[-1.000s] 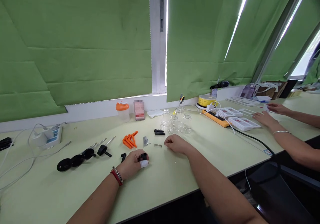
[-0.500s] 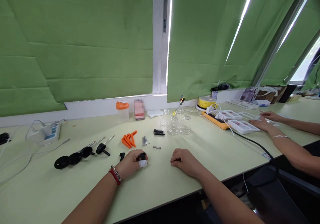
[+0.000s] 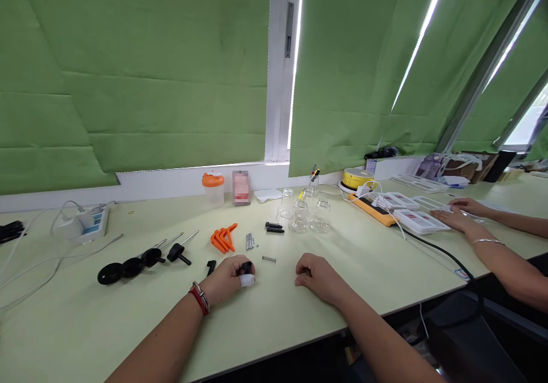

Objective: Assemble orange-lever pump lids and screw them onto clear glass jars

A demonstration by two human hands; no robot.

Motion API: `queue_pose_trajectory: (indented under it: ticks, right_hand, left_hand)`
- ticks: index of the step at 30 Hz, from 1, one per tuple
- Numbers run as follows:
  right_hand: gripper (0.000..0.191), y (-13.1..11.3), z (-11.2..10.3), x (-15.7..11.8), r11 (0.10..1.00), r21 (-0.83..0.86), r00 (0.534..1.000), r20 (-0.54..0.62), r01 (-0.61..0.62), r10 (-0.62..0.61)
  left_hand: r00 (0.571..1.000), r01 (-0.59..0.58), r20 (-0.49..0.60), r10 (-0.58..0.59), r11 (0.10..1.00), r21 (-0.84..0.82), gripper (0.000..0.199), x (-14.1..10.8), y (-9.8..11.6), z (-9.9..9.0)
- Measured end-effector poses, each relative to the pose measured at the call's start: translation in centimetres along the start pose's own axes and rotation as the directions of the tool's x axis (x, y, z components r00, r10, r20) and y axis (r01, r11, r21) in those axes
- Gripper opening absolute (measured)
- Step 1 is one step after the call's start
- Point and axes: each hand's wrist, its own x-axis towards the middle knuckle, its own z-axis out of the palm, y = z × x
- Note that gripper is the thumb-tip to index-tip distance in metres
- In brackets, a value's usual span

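My left hand point(image 3: 226, 280), with white tape on its thumb, is closed around a small black cylindrical part point(image 3: 246, 267). Partly covered by that hand, a black hook-shaped piece point(image 3: 211, 267) lies beside it. My right hand point(image 3: 319, 277) rests on the table with its fingers curled in and nothing visible between them. Between and beyond the hands lies a metal coil spring point(image 3: 269, 259). Farther back are several metal pins point(image 3: 250, 241), orange angled pieces point(image 3: 223, 238) and black parts with springs point(image 3: 274, 228).
Black round-headed pieces with metal rods point(image 3: 132, 267) lie at left, near a power strip point(image 3: 95, 223). Glass jars point(image 3: 300, 217), an orange-lidded cup point(image 3: 213, 190) and an orange-edged power strip point(image 3: 372, 209) stand farther back. Another person's hands point(image 3: 456, 214) work at right beside white frames point(image 3: 422, 221).
The view has shifted slightly, so things on the table appear a little farther right. Both hands keep their places and grips.
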Motion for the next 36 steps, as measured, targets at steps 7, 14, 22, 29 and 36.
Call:
queue_pose_trajectory:
  ticks: [7,14,22,29,36]
  right_hand:
    - [0.007,-0.2,-0.1,-0.4,1.0,0.028,1.0,-0.013,0.004,-0.003]
    - [0.01,0.4,-0.7,-0.2,0.986,0.156,0.997,-0.051,-0.057,0.066]
    - [0.012,1.3,-0.9,-0.4,0.966,0.258,0.998,-0.058,-0.007,0.022]
    - [0.005,0.8,-0.6,-0.6,0.99,0.136,0.999,-0.034,0.026,-0.022]
    - [0.007,-1.8,0.1,-0.1,0.99,0.133,0.999,0.009,0.05,-0.052]
  left_hand:
    - [1.0,0.004,0.015,-0.004,1.0,0.002,0.012,0.1,-0.2,-0.1]
    - [1.0,-0.011,0.016,0.011,1.0,0.011,0.012,0.2,-0.1,-0.1]
    - [0.999,-0.036,0.033,0.035,0.999,0.024,0.012,0.2,0.1,0.1]
    - [0.995,-0.031,0.092,0.035,0.999,-0.042,0.013,0.2,-0.2,0.8]
    - [0.994,-0.058,0.086,0.063,0.997,-0.057,0.013,0.4,-0.4,1.0]
